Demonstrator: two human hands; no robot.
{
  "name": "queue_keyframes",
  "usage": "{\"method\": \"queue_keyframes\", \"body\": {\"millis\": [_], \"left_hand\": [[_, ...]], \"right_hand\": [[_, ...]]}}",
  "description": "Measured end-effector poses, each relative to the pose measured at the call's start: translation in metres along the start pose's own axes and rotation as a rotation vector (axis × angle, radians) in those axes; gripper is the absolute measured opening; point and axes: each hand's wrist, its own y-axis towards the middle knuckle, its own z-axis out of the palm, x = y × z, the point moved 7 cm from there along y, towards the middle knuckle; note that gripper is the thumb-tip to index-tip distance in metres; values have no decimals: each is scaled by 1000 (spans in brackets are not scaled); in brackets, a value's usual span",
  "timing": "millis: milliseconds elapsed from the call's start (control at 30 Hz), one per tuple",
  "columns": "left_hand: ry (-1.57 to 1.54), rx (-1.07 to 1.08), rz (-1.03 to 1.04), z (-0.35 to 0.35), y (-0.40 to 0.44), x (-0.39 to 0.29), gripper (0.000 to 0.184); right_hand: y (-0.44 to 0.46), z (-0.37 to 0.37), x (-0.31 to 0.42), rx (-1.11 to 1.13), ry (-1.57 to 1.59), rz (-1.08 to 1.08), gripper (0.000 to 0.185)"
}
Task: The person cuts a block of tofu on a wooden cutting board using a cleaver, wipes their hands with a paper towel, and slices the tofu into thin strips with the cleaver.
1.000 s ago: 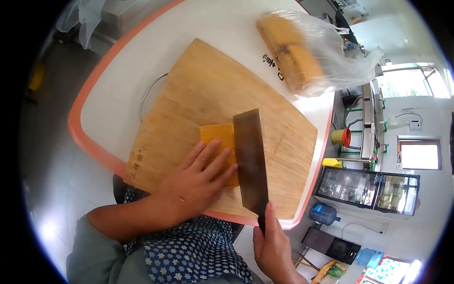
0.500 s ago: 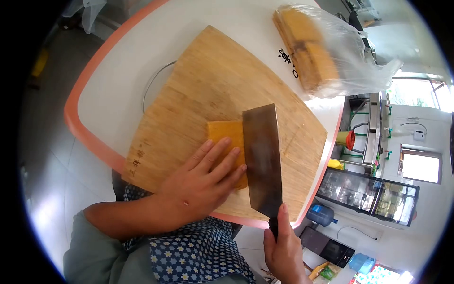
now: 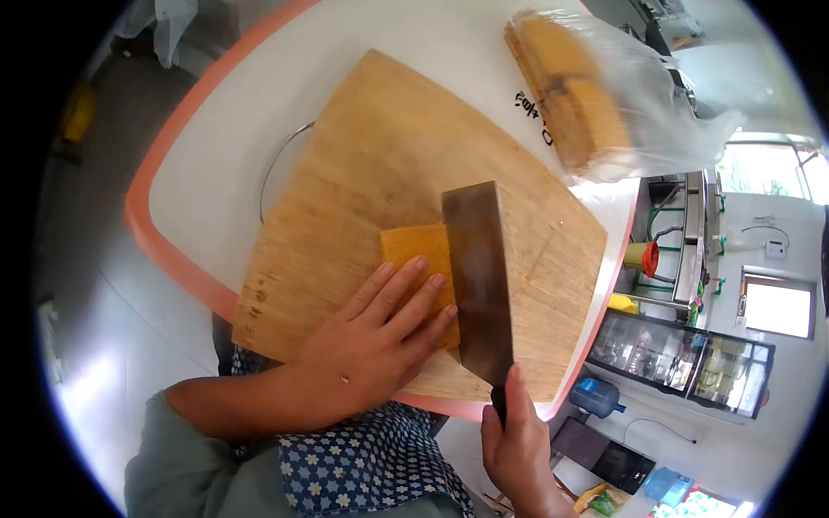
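A flat yellow-orange slab (image 3: 414, 243), like pressed tofu, lies on the wooden cutting board (image 3: 354, 164). My left hand (image 3: 371, 332) rests on it with fingers stretched out flat, covering much of its near part. My right hand (image 3: 518, 445) is closed around the dark handle of a broad cleaver (image 3: 479, 281). The cleaver's blade stands along the slab's right edge, close to my left fingertips. Whether the blade touches the slab I cannot tell.
The board lies on a white table with a pink-orange rim (image 3: 164, 177). A clear plastic bag (image 3: 665, 104) with more yellow-orange slabs (image 3: 570, 86) sits at the far right. A metal ring (image 3: 275, 168) is at the board's left edge. A glass-door cabinet (image 3: 682, 358) stands beyond.
The view has shifted slightly, so the table and bag appear a little to the right. The cleaver blade tilts a bit more beside the slab. My left hand stays on the slab.
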Motion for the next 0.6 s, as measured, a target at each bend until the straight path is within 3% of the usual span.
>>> {"method": "queue_keyframes", "body": {"millis": [133,233,300,333,400,467,600], "left_hand": [[35,-56,13,2,1,-2,53],[93,-76,42,0,-2,-4,53],[118,-74,48,-2,-4,-5,55],[141,-44,32,-1,-6,-4,59],[190,-6,24,-3,-8,-2,64],[121,38,-49,-7,-7,4,82],[265,45,-93,-22,6,5,95]], "right_hand": [[6,-1,-10,-71,14,-4,75],[15,-15,-14,-185,150,-137,72],[6,-15,-31,-139,296,30,69],[0,-16,-37,-126,345,79,68],[-19,-23,-56,-354,766,185,64],[-30,-20,-72,-454,855,199,64],[-45,2,-109,-610,1025,206,65]]}}
